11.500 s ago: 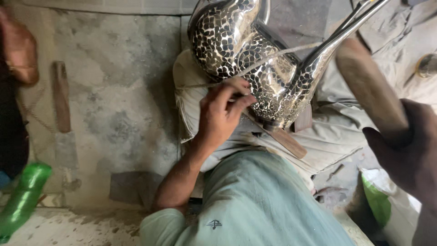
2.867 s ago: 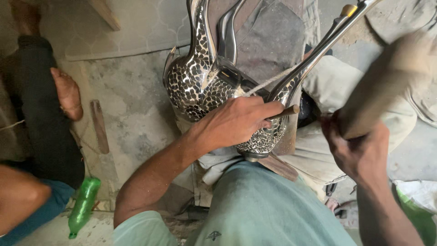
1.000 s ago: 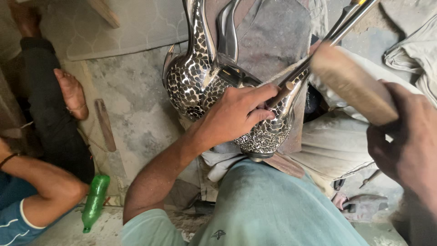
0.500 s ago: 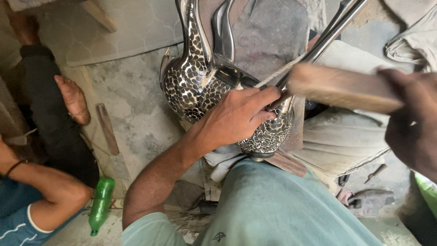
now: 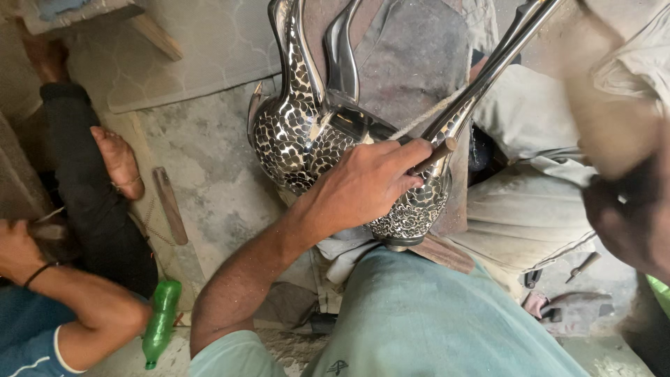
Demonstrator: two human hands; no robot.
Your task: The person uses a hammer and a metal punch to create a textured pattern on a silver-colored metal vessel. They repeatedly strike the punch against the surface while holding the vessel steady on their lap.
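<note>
— What is changing on the left since half a second ago?

— A co-worker's bent arm [image 5: 77, 307] in a blue sleeve is sitting a little lower in the bottom-left corner, and the green bottle [image 5: 160, 322] is lying on the floor just beside that elbow, much as before. Someone's bare foot [image 5: 118, 162] is resting on the concrete floor [image 5: 209, 174] further up.

— And in the middle?

— The left hand [image 5: 366, 183] is still lying over the patterned metal vessel [image 5: 307, 139], fingers pressed together and curled, pinching a thin chisel [image 5: 436, 150] against the vessel's belly. The vessel is sitting under and to the left of that hand, on the worn pad over the lap, its long spout [image 5: 488, 66] running up to the right. It is barely shifting.

— What about the right?

— The wooden mallet [image 5: 600, 105], level over the spout before, is now swinging high at the right edge, blurred. The right hand [image 5: 631, 223] is wrapping its handle; I cannot tell the finger positions through the blur.
</note>
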